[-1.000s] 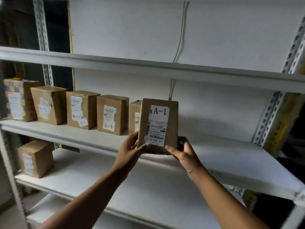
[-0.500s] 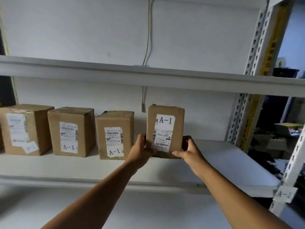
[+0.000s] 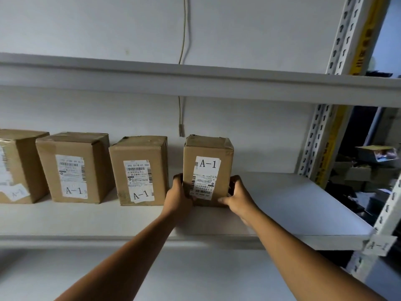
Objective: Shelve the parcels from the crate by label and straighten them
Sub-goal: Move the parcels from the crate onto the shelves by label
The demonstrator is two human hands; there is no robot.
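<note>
A tall cardboard parcel [image 3: 207,153] with a white A-1 label stands upright on the white shelf [image 3: 293,205], at the right end of a row. My left hand [image 3: 179,195] grips its lower left side and my right hand [image 3: 237,195] grips its lower right side, thumb along the front bottom edge. To its left stand three more parcels: one [image 3: 140,170] right beside it, another [image 3: 74,168] further left, and a third [image 3: 18,166] cut off by the frame edge; the two nearer ones read A-1. The crate is out of view.
An A-1 tag [image 3: 378,245] hangs on the shelf's front right corner. A perforated metal upright [image 3: 319,135] bounds the shelf on the right, with clutter beyond it. Another shelf board [image 3: 195,81] runs overhead. A thin cable [image 3: 181,114] hangs down the back wall behind the parcel.
The parcel has gone from held near the shelf's front edge to standing deeper on the shelf beside the row. Both hands stay on its lower sides.
</note>
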